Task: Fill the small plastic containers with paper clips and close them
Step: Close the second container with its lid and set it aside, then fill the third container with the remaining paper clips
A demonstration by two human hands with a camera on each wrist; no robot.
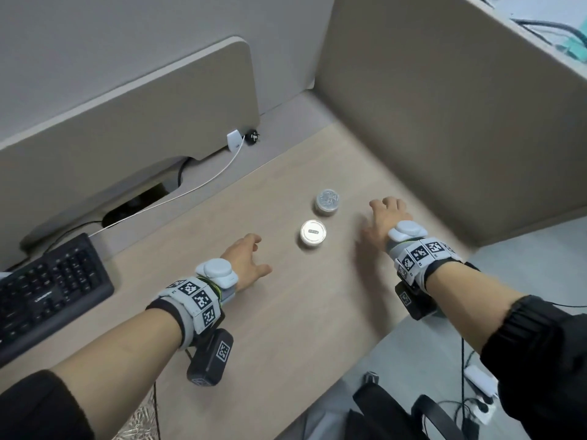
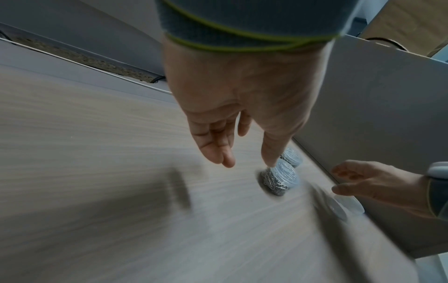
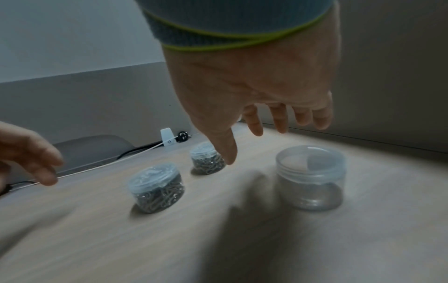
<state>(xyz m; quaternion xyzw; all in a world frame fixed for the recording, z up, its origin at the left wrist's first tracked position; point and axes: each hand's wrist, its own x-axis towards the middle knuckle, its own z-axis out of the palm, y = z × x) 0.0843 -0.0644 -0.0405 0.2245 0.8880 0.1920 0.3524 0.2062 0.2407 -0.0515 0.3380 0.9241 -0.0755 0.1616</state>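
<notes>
Two small clear containers stand lidded on the wooden desk point(image 1: 286, 312). Both are full of paper clips: the near one point(image 1: 313, 234) point(image 3: 156, 187) point(image 2: 278, 178) and the far one point(image 1: 328, 201) point(image 3: 207, 160) point(image 2: 292, 157). A third clear container point(image 3: 311, 178) stands empty to their right, its threaded rim bare. My right hand point(image 1: 378, 220) point(image 3: 254, 143) hovers over it with fingers spread, holding nothing, and hides it in the head view. My left hand point(image 1: 254, 255) point(image 2: 247, 160) hangs relaxed and empty, left of the near container.
A black keyboard point(image 1: 47, 290) lies at the desk's left. A white cable point(image 1: 190, 188) runs along the back to a charger point(image 1: 234, 139). Beige partitions point(image 1: 444, 106) close off the back and right. The desk's front edge point(image 1: 365, 354) drops to a floor with cables and a black bag.
</notes>
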